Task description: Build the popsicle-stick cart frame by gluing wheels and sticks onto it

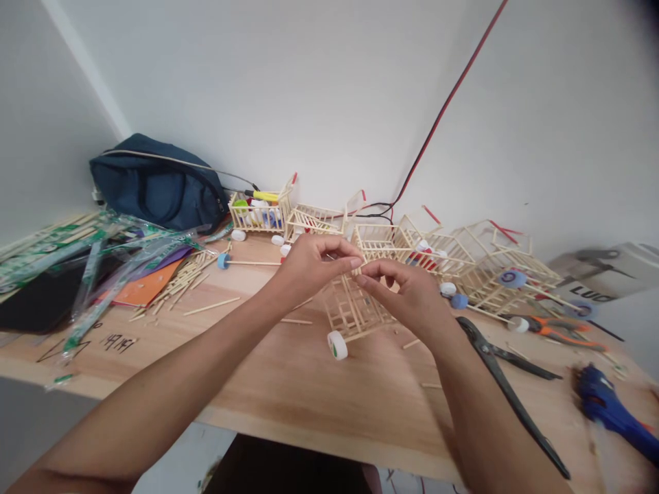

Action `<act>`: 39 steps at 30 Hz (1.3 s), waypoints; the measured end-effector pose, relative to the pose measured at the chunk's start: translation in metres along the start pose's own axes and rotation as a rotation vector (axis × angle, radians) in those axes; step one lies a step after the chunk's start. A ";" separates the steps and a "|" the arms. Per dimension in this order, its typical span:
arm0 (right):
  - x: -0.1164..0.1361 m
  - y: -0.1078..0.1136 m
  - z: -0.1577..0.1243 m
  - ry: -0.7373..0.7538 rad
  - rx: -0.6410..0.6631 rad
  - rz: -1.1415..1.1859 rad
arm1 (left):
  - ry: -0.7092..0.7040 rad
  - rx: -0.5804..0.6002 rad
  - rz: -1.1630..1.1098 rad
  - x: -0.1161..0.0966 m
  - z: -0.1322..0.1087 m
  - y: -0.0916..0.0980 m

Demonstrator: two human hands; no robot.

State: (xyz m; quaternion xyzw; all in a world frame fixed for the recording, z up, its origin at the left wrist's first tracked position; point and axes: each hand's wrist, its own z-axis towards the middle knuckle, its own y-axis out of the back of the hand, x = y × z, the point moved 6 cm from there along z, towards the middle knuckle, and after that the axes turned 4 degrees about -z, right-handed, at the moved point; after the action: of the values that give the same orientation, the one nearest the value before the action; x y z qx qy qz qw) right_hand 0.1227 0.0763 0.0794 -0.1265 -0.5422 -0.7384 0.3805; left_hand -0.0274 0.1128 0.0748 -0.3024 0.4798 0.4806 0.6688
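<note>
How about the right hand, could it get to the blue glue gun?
Probably yes. The blue glue gun looks uncovered on the table, and the dark pliers between it and the right hand seem low enough to reach over.

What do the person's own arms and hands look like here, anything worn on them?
Both the left hand and right hand are ungloved, and I see no rings. The left forearm and right forearm are bare, with no sleeve, watch, bracelet or cable showing. The upper arms are out of view.
</note>
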 end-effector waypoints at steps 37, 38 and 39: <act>-0.044 -0.008 0.036 -0.237 0.054 0.074 | 0.069 -0.308 -0.083 0.034 0.009 0.025; -0.044 -0.008 0.036 -0.232 0.060 0.069 | 0.071 -0.303 -0.084 0.033 0.009 0.024; -0.044 -0.008 0.036 -0.225 0.067 0.063 | 0.072 -0.298 -0.086 0.033 0.009 0.024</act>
State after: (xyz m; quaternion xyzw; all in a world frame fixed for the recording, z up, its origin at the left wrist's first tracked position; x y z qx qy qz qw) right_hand 0.1389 0.1281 0.0614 -0.2127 -0.6015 -0.6887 0.3445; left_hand -0.0442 0.1407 0.0482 -0.4355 0.4137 0.5061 0.6189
